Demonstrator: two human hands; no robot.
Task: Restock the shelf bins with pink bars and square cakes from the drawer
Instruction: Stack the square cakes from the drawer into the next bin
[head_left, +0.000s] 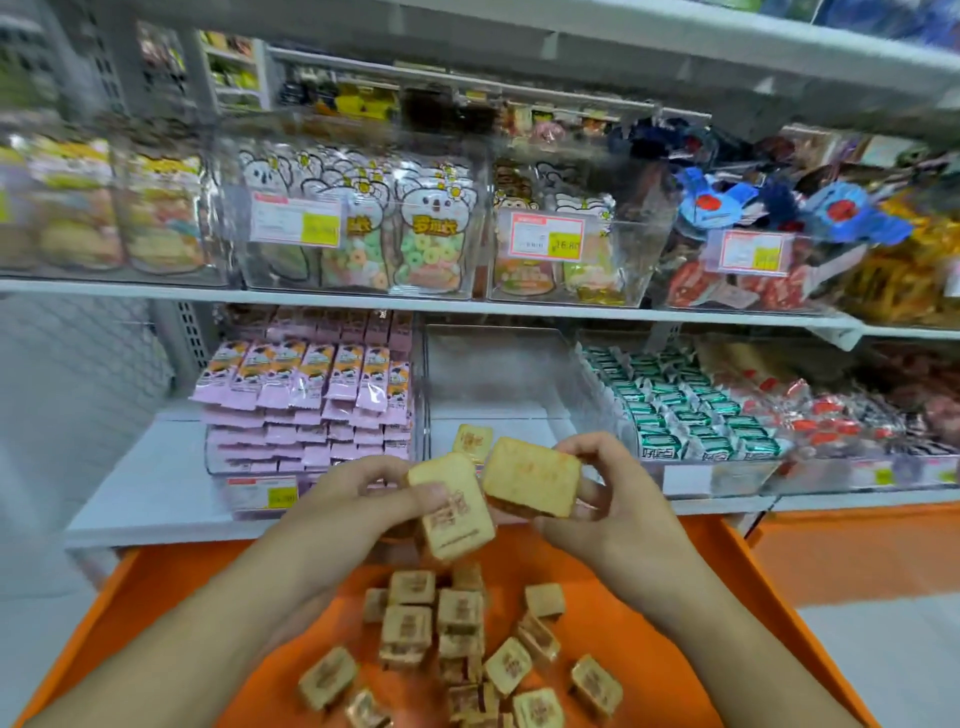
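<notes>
My left hand (363, 493) grips a wrapped square cake (457, 512) with a red stamp on top. My right hand (608, 499) grips another square cake (532, 480) beside it; both are held above the orange drawer (171, 587). Several more square cakes (457, 639) lie loose in the drawer. One cake (471, 441) lies in the clear middle shelf bin (498, 374), just behind my hands. The bin to its left is packed with pink bars (311, 395).
A bin of green-wrapped sweets (691, 415) and one of red-wrapped sweets (831, 415) stand right of the middle bin. The upper shelf (415, 301) carries clear bins of candy bags with price tags. White shelf surface shows at lower left (156, 483).
</notes>
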